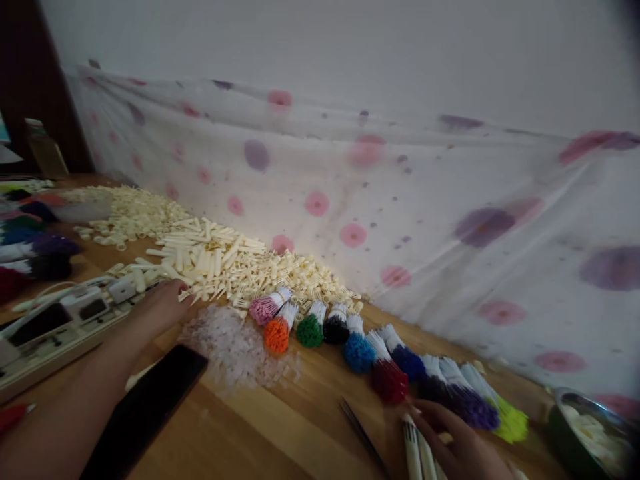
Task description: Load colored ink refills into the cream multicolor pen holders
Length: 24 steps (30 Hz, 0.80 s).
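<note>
My left hand point(173, 293) reaches into the near edge of a heap of cream plastic tubes point(210, 257); its fingers are dim and mostly hidden. In front of me, my right hand point(455, 437) curls its fingers round cream slotted tubes point(420, 450), its fingertips close below a dark red bundle point(390, 381) of thin white sticks. Beside these tubes lies a pair of dark tweezers point(364, 437). Near my left forearm are a black phone point(150, 400) and a spread of small clear plastic bits point(233, 347).
Bundles with coloured ends, such as orange point(277, 335), blue point(359, 353) and yellow point(511, 419), form a slanting row. A power strip point(55, 340) lies left; a metal bowl point(575, 433) with cream pieces stands right. A flowered plastic sheet point(320, 173) covers the wall behind.
</note>
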Tool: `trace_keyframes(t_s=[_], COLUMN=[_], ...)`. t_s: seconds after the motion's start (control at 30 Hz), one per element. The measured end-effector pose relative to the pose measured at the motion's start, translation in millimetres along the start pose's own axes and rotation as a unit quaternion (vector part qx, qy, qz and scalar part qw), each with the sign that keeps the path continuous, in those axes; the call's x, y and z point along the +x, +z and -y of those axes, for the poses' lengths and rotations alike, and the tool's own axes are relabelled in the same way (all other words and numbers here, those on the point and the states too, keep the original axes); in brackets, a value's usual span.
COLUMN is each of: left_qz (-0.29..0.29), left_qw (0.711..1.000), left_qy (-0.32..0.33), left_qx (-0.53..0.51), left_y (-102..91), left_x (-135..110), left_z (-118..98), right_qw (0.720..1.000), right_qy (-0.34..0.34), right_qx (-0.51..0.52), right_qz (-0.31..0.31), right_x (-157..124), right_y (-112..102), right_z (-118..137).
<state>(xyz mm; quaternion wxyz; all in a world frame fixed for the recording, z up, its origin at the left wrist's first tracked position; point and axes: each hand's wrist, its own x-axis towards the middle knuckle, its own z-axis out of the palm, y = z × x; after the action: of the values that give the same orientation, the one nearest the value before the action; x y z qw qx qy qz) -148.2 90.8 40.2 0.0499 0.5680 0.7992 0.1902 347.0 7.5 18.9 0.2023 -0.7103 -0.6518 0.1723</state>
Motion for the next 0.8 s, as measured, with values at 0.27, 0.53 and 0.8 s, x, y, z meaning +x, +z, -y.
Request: trace_keyframes(t_s=[0.27,0.53,0.8], left_qz=[0.037,0.087,0.120], left_qw=[0.994,0.986,0.979], left_qy=[0.104,0.144,0.161], left_qx=[0.018,-0.013,-0.045], left_y=[19.5,31.3,51.5], left_x=[1,30,34], left_z=[-54,-83,-77], right_qw=[0.982,0.970,0.963], right_qy=[-0.184,-0.232,-0.242], right_qx=[-0.009,-0.058,-0.051], right_qz=[0.041,0.041,0.110], right_x=[38,131,156], right_y=[39,66,121], right_z=[115,208,276])
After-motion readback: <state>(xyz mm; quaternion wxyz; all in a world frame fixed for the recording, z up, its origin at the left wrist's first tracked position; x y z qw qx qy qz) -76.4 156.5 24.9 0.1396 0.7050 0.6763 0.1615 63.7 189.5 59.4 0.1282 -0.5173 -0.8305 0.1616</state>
